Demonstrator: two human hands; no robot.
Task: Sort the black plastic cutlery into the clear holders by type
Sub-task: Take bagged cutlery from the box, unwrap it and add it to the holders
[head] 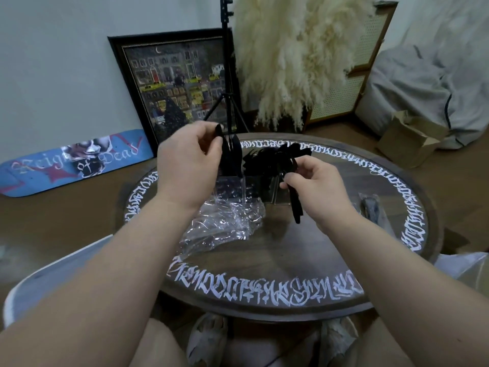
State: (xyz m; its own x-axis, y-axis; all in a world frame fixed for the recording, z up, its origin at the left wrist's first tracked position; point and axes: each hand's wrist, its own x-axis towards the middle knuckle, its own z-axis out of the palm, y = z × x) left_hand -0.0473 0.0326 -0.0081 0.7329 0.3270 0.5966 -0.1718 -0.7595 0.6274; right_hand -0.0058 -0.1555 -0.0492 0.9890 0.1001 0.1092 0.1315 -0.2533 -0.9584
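Both hands (pixel 315 186) gripping black cutlery (pixel 295 205)

The left hand (pixel 189 165) covers the near side of the cutlery (pixel 232 157) it pinches, perhaps knives. At one o'clock from it, the pieces standing in the holders (pixel 248 186) merge into one dark mass. At three o'clock, a dark wrapped item (pixel 370 207) is blurred.
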